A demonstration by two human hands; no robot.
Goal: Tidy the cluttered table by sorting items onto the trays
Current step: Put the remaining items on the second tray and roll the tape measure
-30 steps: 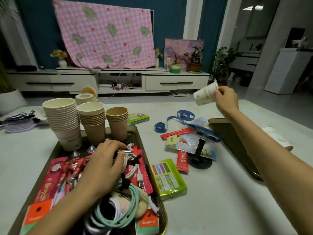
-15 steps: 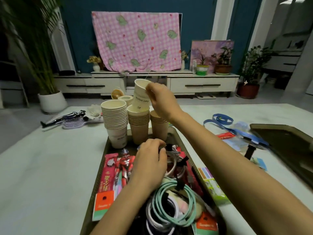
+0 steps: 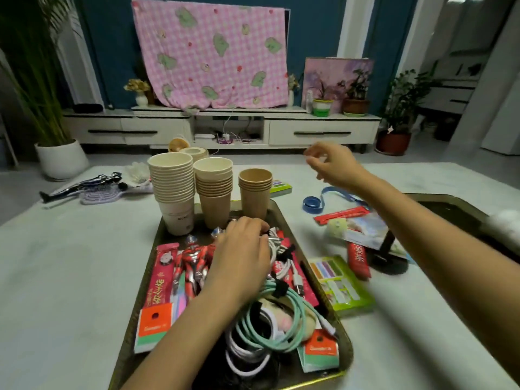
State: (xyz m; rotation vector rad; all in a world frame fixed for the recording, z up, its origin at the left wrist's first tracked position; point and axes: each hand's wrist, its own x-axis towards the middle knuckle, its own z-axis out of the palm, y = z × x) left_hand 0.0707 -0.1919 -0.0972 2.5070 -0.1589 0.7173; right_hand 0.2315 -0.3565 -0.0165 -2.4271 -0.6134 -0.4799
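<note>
A dark metal tray [image 3: 284,220] in front of me holds three paper cup stacks: white [image 3: 171,190], pale on brown [image 3: 213,190] and brown [image 3: 254,192]. It also carries a red toy figure [image 3: 191,266], red packets [image 3: 160,280] and coiled cables, one mint green [image 3: 270,327]. My left hand [image 3: 242,251] lies palm down on the white cables in the tray's middle, fingers spread. To the right of the cups my right hand [image 3: 334,164] hovers above the table, empty, its fingers loosely curled.
A second dark tray [image 3: 453,202] sits at the right edge. Loose on the table between the trays are a blue lanyard [image 3: 312,204], red sachets [image 3: 357,257], a green box [image 3: 343,285] and a black stand [image 3: 388,257]. A hairbrush [image 3: 98,196] and silver figure [image 3: 81,184] lie far left.
My right hand carried a white paper cup from the right over to the cup stacks, let it go there, and has drawn back to the right, empty. The left hand stayed put.
</note>
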